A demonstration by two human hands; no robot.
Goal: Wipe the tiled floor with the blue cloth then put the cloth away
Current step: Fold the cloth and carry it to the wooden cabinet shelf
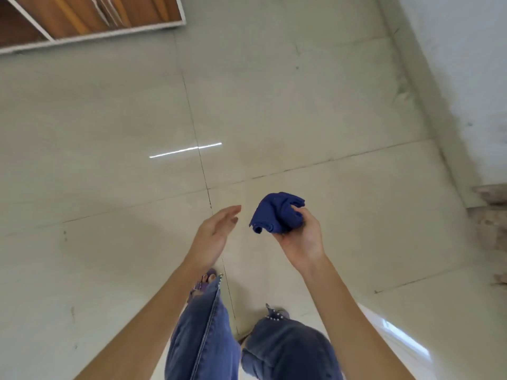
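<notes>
The blue cloth [275,212] is bunched into a loose wad, held up in the air above the pale tiled floor [109,133]. My right hand [300,237] grips it from below and behind, fingers curled round the fabric. My left hand [216,231] hangs just to the left of the cloth with straight fingers, apart from it and holding nothing. I stand upright, looking down past both forearms at the floor.
A wooden shelf unit with a white frame [90,20] stands at the top left. A white wall and skirting [452,91] run down the right side, with rough stone pieces [491,215] at its base. My legs in jeans [208,333] and sandalled feet stand below.
</notes>
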